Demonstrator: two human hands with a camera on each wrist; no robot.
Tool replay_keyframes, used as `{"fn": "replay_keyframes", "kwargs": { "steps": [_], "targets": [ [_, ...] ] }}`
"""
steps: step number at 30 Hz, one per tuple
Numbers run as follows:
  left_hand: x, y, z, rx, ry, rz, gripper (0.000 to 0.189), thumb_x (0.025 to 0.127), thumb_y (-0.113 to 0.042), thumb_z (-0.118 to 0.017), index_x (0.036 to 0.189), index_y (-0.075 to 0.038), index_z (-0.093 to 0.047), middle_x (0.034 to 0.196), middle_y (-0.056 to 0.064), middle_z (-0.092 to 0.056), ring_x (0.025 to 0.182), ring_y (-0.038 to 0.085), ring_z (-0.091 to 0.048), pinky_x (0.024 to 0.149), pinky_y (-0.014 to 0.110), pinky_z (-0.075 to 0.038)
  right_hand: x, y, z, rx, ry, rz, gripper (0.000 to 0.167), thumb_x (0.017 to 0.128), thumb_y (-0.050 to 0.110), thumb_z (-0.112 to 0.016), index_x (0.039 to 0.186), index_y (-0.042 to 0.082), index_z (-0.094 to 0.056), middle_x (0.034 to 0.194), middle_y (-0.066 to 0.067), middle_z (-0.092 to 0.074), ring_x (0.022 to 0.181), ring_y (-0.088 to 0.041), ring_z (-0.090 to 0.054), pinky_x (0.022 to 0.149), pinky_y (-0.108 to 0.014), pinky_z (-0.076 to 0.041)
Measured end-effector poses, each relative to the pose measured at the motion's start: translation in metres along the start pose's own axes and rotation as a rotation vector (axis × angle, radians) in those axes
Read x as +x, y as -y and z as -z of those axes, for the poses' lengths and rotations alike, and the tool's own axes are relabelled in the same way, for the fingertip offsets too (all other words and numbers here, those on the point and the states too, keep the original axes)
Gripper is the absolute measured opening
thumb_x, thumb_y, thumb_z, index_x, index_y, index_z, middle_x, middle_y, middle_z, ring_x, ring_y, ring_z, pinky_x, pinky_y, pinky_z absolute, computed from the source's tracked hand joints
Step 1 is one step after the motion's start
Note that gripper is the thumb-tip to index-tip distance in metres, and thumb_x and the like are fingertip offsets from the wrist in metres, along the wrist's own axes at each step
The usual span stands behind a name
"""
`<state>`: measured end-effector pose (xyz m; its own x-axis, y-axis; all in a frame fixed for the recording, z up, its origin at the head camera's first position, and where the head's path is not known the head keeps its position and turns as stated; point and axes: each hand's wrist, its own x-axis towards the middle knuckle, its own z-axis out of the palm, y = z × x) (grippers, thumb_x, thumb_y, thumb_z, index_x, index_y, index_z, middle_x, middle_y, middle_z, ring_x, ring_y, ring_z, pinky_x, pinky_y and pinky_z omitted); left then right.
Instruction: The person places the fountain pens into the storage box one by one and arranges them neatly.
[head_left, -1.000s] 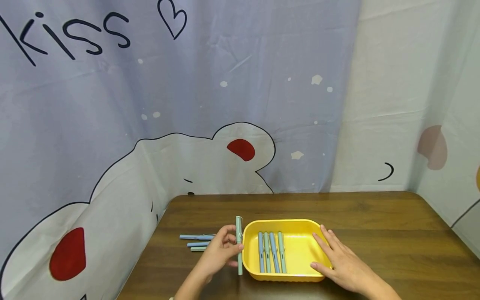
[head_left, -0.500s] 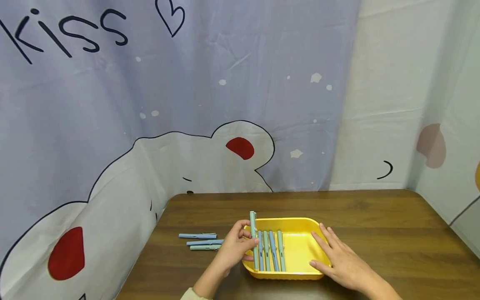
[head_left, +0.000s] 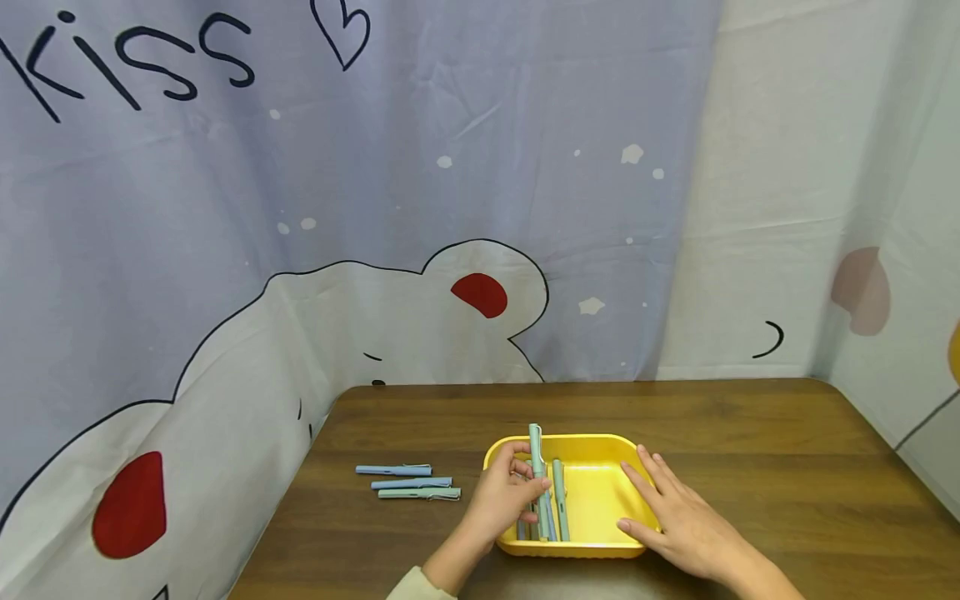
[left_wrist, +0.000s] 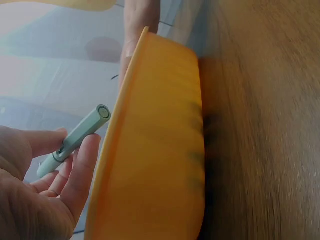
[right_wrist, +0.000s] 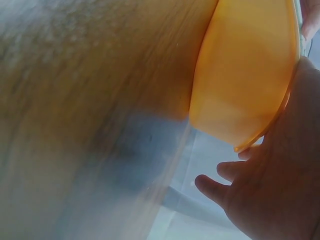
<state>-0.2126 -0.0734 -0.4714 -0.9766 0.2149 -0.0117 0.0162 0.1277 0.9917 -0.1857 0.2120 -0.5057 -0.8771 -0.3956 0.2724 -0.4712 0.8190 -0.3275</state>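
Note:
A pale green pen (head_left: 536, 450) with a clip is pinched between the thumb and fingers of my left hand (head_left: 504, 496). That hand is over the left part of a yellow plastic tray (head_left: 600, 549). In the left wrist view the green pen (left_wrist: 80, 132) is tilted above the level of the tray rim (left_wrist: 116, 117). Inside the tray a green pen (head_left: 560, 500) lies lengthwise; other blue and green pens to its left are partly hidden by my hand. My right hand (head_left: 686, 521) rests on the tray's right rim, fingers extended.
Left of the tray, two blue pens (head_left: 393, 470) and a green pen (head_left: 418, 494) lie sideways on the brown wooden table (head_left: 750, 467). A printed curtain (head_left: 570, 208) hangs behind the table.
My left hand has carried the green pen rightward from beside the tray's left edge to over the pens inside. My right hand stays at the right rim.

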Motion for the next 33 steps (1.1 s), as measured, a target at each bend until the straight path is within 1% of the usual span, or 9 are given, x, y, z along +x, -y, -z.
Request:
{"fn": "replay_keyframes", "kwargs": {
  "steps": [2, 8, 13, 19, 25, 29, 33],
  "targets": [
    [0.002, 0.000, -0.006, -0.011, 0.005, 0.003, 0.050, 0.090, -0.010, -0.077, 0.133, -0.009, -0.052, 0.097, 0.008, -0.056, 0.076, 0.020, -0.064, 0.053, 0.037, -0.060, 0.000, 0.000, 0.000, -0.012, -0.002, 0.002, 0.074, 0.097, 0.055, -0.061, 0.154, 0.010, -0.044, 0.163, -0.023, -0.028, 0.144, -0.047, -0.035, 0.104, -0.065, -0.042],
    [0.008, 0.002, -0.021, -0.004, 0.008, 0.008, 0.049, 0.089, -0.007, -0.077, 0.132, -0.006, -0.053, 0.092, 0.005, -0.056, 0.070, 0.016, -0.065, 0.051, 0.035, -0.059, 0.000, 0.000, -0.001, -0.052, -0.015, 0.012, 0.074, 0.097, 0.056, -0.061, 0.153, 0.011, -0.045, 0.162, -0.023, -0.029, 0.144, -0.047, -0.036, 0.105, -0.063, -0.043],
    [0.013, 0.002, -0.029, 0.013, 0.036, 0.037, 0.052, 0.089, -0.008, -0.078, 0.134, -0.004, -0.051, 0.094, 0.007, -0.055, 0.071, 0.018, -0.064, 0.053, 0.037, -0.060, 0.000, 0.000, 0.000, -0.061, -0.018, 0.013, 0.075, 0.097, 0.056, -0.061, 0.153, 0.010, -0.045, 0.162, -0.022, -0.029, 0.144, -0.047, -0.036, 0.105, -0.063, -0.042],
    [0.016, 0.004, -0.041, 0.022, 0.056, 0.061, 0.052, 0.089, -0.006, -0.077, 0.133, -0.003, -0.050, 0.096, 0.009, -0.054, 0.071, 0.020, -0.064, 0.053, 0.037, -0.060, -0.001, 0.000, -0.002, -0.052, -0.026, 0.017, 0.075, 0.097, 0.055, -0.061, 0.154, 0.009, -0.044, 0.162, -0.023, -0.029, 0.143, -0.048, -0.036, 0.102, -0.065, -0.044],
    [0.020, 0.008, -0.054, 0.069, 0.067, 0.087, 0.046, 0.089, -0.004, -0.077, 0.128, -0.005, -0.053, 0.093, 0.008, -0.056, 0.068, 0.018, -0.065, 0.052, 0.036, -0.060, -0.001, 0.000, -0.004, -0.052, -0.037, 0.020, 0.074, 0.097, 0.054, -0.063, 0.152, 0.008, -0.045, 0.161, -0.024, -0.030, 0.142, -0.049, -0.038, 0.100, -0.065, -0.045],
    [0.022, 0.006, -0.060, 0.085, 0.076, 0.101, 0.046, 0.089, -0.003, -0.077, 0.128, -0.005, -0.053, 0.092, 0.008, -0.056, 0.067, 0.018, -0.065, 0.052, 0.035, -0.060, -0.002, 0.000, -0.005, -0.052, -0.039, 0.019, 0.074, 0.096, 0.053, -0.063, 0.151, 0.007, -0.047, 0.161, -0.025, -0.031, 0.141, -0.049, -0.038, 0.100, -0.065, -0.046],
    [0.024, 0.003, -0.064, 0.101, 0.072, 0.109, 0.045, 0.089, -0.003, -0.077, 0.127, -0.005, -0.054, 0.091, 0.008, -0.056, 0.067, 0.018, -0.065, 0.051, 0.034, -0.060, -0.001, 0.000, -0.004, -0.052, -0.039, 0.018, 0.074, 0.096, 0.053, -0.064, 0.151, 0.006, -0.047, 0.161, -0.024, -0.031, 0.142, -0.048, -0.038, 0.099, -0.065, -0.046]
  ]
}}
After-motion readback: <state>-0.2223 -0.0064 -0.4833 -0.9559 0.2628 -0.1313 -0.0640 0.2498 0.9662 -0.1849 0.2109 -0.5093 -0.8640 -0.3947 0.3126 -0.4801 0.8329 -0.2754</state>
